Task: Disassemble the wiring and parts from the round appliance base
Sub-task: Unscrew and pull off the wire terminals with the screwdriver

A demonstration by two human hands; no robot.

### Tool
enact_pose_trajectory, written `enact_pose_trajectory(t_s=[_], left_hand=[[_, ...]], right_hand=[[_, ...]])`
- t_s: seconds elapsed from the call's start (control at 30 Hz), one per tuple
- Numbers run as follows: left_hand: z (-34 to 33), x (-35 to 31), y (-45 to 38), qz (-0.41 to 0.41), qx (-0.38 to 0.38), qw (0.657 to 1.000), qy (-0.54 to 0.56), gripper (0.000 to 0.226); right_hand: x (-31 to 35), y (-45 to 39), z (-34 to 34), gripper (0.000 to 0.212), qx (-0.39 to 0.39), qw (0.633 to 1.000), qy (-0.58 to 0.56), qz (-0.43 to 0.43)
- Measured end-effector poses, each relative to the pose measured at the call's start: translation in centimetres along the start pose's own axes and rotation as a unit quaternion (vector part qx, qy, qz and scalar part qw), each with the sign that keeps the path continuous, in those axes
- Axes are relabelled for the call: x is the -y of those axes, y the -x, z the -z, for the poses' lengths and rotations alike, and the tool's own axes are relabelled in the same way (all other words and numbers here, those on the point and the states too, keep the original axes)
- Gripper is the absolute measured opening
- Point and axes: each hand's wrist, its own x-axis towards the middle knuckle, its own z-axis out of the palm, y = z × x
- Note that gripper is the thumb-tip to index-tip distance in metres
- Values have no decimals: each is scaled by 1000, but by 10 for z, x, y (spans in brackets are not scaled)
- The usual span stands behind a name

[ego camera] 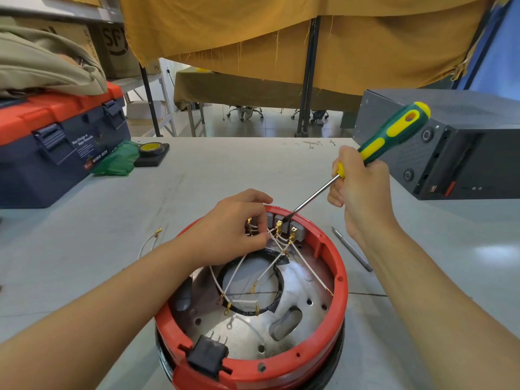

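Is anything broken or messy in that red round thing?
Yes. The black ring in the red base is torn, with a ragged gap on its right side. Several white wires cross it with loose ends. One wire lies out on the table, left of the base.

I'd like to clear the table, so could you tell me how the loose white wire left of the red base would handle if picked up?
The thin white wire with a brass terminal already lies curved, so it is probably floppy. It looks light and unlikely to roll.

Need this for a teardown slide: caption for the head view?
Right hand levers screwdriver at terminals while left hand pinches white wires in red base.
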Motion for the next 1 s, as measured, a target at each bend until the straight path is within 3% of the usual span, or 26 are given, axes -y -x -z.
enact_pose_trajectory(t_s=[0.27,0.6,0.73,1.0], left_hand=[[1,-2,0,3,-3,1000,14,18],[6,-5,0,16,-27,999,33,19],[10,-8,1,49,-69,992,91,25],[33,-5,8,159,-113,924,329,10]], right_hand=[[-23,1,0,33,32,998,-22,-58],[3,4,11,36,7,999,-49,-11],[2,18,7,38,1,999,-40,19],[-14,41,14,3,186,976,76,86]])
